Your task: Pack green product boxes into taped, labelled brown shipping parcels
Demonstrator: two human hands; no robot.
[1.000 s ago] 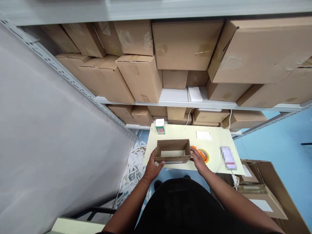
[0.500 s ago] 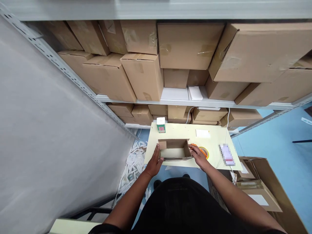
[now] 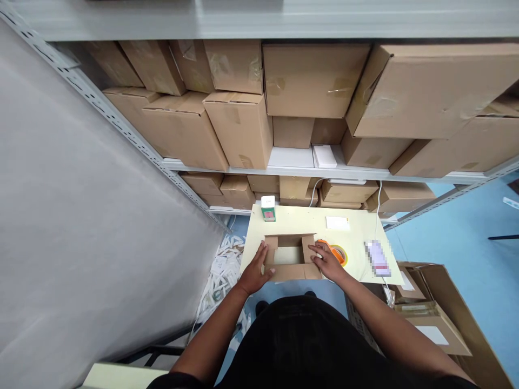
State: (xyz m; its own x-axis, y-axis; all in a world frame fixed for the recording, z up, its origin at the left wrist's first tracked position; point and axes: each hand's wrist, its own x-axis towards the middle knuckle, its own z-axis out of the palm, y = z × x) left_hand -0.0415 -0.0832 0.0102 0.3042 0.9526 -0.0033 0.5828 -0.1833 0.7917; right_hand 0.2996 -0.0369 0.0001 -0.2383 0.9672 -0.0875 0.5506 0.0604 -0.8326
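Observation:
A small brown cardboard box point(image 3: 290, 259) lies on the pale yellow table point(image 3: 357, 237) with its side flaps folded inward and the near flap down. My left hand point(image 3: 256, 270) rests flat on the left flap, fingers stretched out. My right hand point(image 3: 326, 260) presses on the right flap, fingers extended. An orange tape dispenser point(image 3: 337, 252) sits just right of my right hand. A small white and green carton point(image 3: 268, 208) stands at the table's far left corner.
A white slip point(image 3: 337, 222) and a blurred flat item point(image 3: 377, 258) lie on the table's right side. Metal shelves point(image 3: 300, 168) packed with cardboard boxes rise behind. Paper scraps point(image 3: 221, 273) litter the blue floor at left. Open cartons point(image 3: 433, 319) stand at right.
Both hands moved from the box's outer sides onto its top, folding the side flaps inward. The near flap came down too.

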